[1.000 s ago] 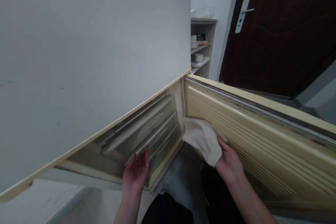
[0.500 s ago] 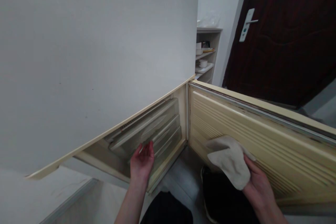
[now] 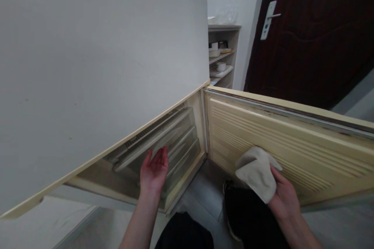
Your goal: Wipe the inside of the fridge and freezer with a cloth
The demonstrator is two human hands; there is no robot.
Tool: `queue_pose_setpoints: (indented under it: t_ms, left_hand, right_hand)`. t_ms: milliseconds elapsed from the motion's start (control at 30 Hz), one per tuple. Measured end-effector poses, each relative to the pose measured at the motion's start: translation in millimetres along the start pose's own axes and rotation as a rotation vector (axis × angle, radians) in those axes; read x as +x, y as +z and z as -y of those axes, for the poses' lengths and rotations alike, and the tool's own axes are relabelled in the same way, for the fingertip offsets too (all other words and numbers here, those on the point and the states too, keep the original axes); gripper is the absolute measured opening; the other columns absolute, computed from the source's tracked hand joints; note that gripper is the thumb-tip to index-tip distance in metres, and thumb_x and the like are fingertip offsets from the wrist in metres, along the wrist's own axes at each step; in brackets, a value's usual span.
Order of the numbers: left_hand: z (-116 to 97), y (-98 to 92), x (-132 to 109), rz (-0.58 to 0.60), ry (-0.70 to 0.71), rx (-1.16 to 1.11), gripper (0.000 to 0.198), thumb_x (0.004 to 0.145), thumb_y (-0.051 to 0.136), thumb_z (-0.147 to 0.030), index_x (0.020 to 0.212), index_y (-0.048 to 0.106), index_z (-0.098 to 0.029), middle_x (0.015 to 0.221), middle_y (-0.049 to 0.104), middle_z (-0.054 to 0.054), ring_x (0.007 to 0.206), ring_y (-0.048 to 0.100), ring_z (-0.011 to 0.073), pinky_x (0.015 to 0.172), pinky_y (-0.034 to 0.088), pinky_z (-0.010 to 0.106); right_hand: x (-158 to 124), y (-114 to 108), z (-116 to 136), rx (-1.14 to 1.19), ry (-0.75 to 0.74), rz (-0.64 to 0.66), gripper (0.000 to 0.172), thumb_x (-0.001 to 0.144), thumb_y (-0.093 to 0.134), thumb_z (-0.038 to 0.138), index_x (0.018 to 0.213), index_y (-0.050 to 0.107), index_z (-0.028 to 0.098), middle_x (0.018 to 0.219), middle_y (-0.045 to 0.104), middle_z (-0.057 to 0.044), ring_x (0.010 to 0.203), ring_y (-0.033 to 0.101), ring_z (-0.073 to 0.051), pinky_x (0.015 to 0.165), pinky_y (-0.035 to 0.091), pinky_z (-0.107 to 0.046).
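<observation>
My right hand [image 3: 284, 198] grips a pale grey cloth [image 3: 258, 173], which droops in front of the ribbed inner face of a yellowed refrigerator door [image 3: 292, 136]. Whether the cloth touches the door I cannot tell. The door is swung wide to the right. My left hand [image 3: 154, 170] is palm up with fingers loosely curled and apart, holding nothing. It hovers before the clear drawers [image 3: 184, 140] inside the lower compartment, whose cream frame [image 3: 199, 114] surrounds them.
A closed upper panel [image 3: 117, 46] rises above the compartment. Behind stands a shelf unit [image 3: 224, 27] with a white cup [image 3: 221, 66] and a plastic bag [image 3: 227, 14] on it. A dark red door [image 3: 309, 39] is at the right. My knees and grey floor tiles [image 3: 197, 198] show below.
The view has shifted a little, with the scene sliding left. My left hand has turned its palm further up and its fingers have spread slightly. The right hand still holds the cloth.
</observation>
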State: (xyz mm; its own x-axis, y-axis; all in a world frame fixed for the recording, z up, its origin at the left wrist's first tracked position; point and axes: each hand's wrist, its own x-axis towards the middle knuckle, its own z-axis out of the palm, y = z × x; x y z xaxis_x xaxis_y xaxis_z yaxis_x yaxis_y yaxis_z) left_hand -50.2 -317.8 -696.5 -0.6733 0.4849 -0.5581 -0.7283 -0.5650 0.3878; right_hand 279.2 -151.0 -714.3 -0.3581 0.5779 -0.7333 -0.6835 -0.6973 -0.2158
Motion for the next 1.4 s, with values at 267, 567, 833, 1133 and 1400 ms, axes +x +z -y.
queue_pose_setpoints:
  t_ms: [267,567,833,1133,1400]
  left_hand:
    - [-8,29.4,-10,0.076,0.076,0.016,0.032,0.106,0.047,-0.033,0.116,0.061,-0.006,0.105,0.073,0.014,0.101,0.075,0.02,0.074,0.065,0.023]
    - [6,39.1,-18,0.004,0.158,0.049,0.024,0.107,0.048,-0.031,0.098,0.061,-0.013,0.086,0.069,0.004,0.084,0.073,0.0123,0.065,0.061,0.016]
    - [63,16.5,-64,0.045,0.197,0.06,0.016,0.103,0.054,-0.024,0.095,0.065,-0.017,0.105,0.07,0.003,0.092,0.075,0.0172,0.063,0.061,0.02]
    - [85,9.1,-95,0.033,0.125,0.051,0.005,0.097,0.061,-0.02,0.099,0.066,-0.018,0.117,0.066,0.001,0.089,0.074,0.016,0.053,0.054,0.016]
    - [109,-9.1,-131,-0.041,0.078,0.112,0.013,0.098,0.061,-0.019,0.109,0.067,-0.022,0.145,0.059,0.0,0.095,0.074,0.0149,0.054,0.055,0.016]
  right_hand:
    - [6,-4,2,-0.04,0.033,0.01,0.034,0.101,0.047,0.018,0.093,0.079,0.013,0.085,0.079,-0.012,0.096,0.078,-0.025,0.109,0.054,-0.046]
    - [5,3,6,-0.018,-0.007,0.002,0.036,0.102,0.046,0.019,0.09,0.08,0.016,0.082,0.079,-0.01,0.09,0.079,-0.024,0.107,0.056,-0.043]
    - [3,-3,12,-0.011,-0.018,-0.011,0.038,0.1,0.045,0.019,0.088,0.08,0.016,0.08,0.078,-0.01,0.077,0.079,-0.023,0.101,0.061,-0.041]
    - [28,-21,13,-0.067,-0.169,0.038,0.03,0.093,0.049,0.017,0.103,0.077,0.021,0.083,0.079,-0.004,0.07,0.077,-0.018,0.088,0.066,-0.031]
    - [38,-22,15,-0.067,-0.294,0.125,0.026,0.083,0.057,0.012,0.102,0.075,0.018,0.083,0.079,-0.006,0.069,0.077,-0.022,0.089,0.066,-0.038]
